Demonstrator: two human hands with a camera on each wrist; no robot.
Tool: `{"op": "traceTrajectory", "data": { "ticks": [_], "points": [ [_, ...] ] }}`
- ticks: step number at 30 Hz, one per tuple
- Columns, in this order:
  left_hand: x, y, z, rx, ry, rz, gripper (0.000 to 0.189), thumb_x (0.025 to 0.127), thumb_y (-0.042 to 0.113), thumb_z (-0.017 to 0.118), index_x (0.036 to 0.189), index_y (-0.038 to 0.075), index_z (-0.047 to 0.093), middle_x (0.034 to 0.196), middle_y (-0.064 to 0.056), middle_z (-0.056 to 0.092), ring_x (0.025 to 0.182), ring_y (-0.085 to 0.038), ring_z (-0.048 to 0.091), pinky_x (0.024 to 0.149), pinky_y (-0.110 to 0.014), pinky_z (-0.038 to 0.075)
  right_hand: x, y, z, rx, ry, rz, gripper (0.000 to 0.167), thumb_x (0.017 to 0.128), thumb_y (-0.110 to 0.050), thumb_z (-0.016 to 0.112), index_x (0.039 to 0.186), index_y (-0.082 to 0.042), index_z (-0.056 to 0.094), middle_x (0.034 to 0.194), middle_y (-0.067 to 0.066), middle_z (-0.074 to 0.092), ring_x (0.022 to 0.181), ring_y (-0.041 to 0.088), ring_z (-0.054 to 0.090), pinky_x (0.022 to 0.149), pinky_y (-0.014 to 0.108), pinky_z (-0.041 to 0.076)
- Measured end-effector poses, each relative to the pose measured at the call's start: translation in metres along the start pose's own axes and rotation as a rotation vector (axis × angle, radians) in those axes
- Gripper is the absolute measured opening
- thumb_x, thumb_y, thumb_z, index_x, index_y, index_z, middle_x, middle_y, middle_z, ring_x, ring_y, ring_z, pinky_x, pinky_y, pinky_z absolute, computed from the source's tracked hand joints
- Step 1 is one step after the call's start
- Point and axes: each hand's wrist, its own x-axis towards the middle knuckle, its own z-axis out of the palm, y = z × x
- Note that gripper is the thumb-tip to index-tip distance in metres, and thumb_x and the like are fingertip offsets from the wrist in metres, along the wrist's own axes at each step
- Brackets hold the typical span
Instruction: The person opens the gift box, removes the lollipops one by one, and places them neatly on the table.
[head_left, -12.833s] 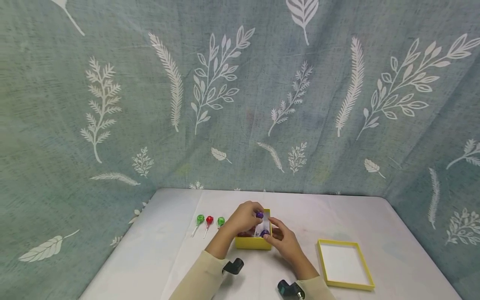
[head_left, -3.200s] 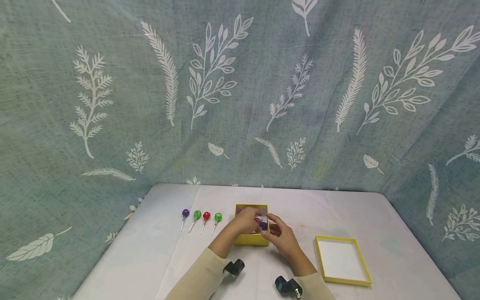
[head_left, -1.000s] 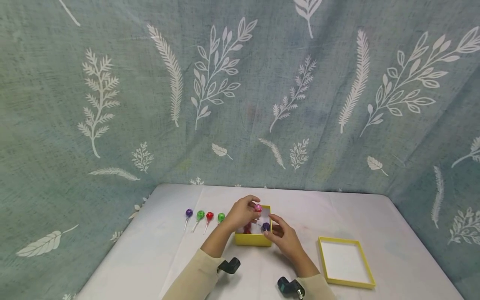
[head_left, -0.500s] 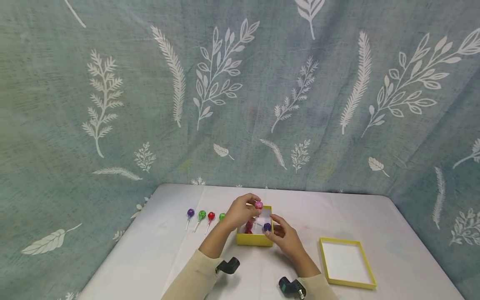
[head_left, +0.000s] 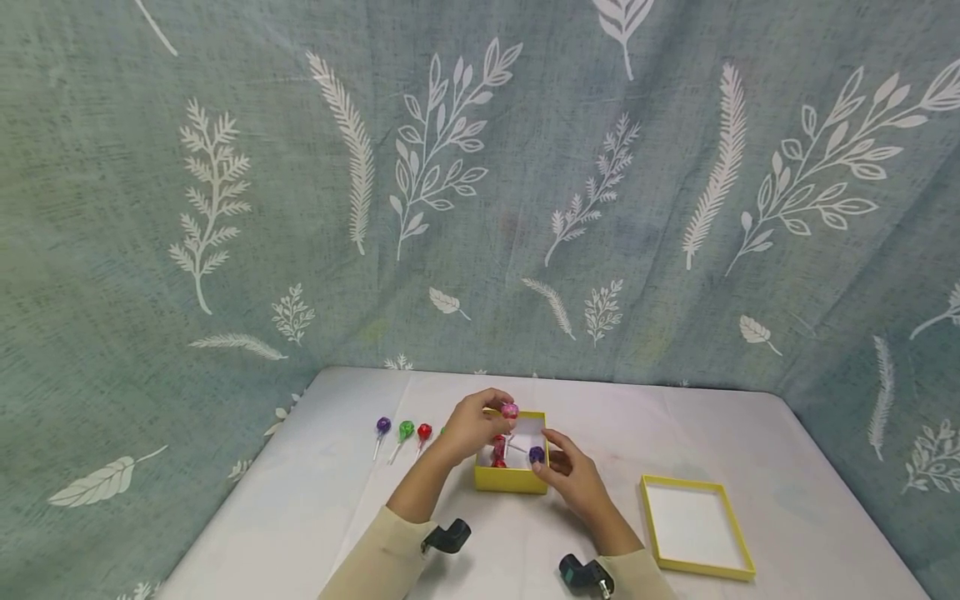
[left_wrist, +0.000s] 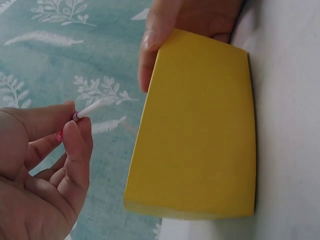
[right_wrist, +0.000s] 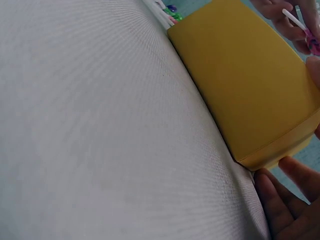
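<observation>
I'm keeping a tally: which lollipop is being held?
The pink lollipop, pinched in the left hand; the others in view lie in the yellow box or on the table.

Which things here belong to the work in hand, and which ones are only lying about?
In use, it seems:
pink lollipop, held in the left grip
yellow box, with more lollipops inside
lollipop row beside the box

Probably not in use:
yellow lid, lying apart
leaf-patterned backdrop cloth

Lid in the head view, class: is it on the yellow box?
No, the lid lies on the table, apart from the box and to its right.
</observation>
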Motion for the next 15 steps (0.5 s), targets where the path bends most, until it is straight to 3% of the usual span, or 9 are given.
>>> {"op": "traceTrajectory", "data": {
  "ticks": [7, 15],
  "points": [
    [-0.005, -0.008, -0.013, -0.019, 0.024, -0.005, 0.033, 0.087, 0.015, 0.074, 0.119, 0.016, 0.065, 0.113, -0.005, 0.063, 0.086, -0.017, 0.065, 0.071, -0.042, 0.056, -0.002, -0.001, 0.001, -0.002, -0.005, -0.003, 0.063, 0.087, -0.033, 0.073, 0.143, -0.018, 0.049, 0.13, 0.019, 0.057, 0.113, 0.034, 0.059, 0.092, 0.049, 0.048],
    [-0.01, -0.017, -0.032, 0.026, 0.057, 0.013, 0.036, 0.085, 0.017, 0.077, 0.12, 0.015, 0.066, 0.109, -0.006, 0.064, 0.082, -0.016, 0.066, 0.061, -0.033, 0.056, -0.002, 0.002, 0.002, -0.011, 0.005, 0.007, 0.064, 0.087, -0.035, 0.073, 0.143, -0.02, 0.049, 0.13, 0.018, 0.057, 0.114, 0.032, 0.059, 0.094, 0.049, 0.047]
  ]
}}
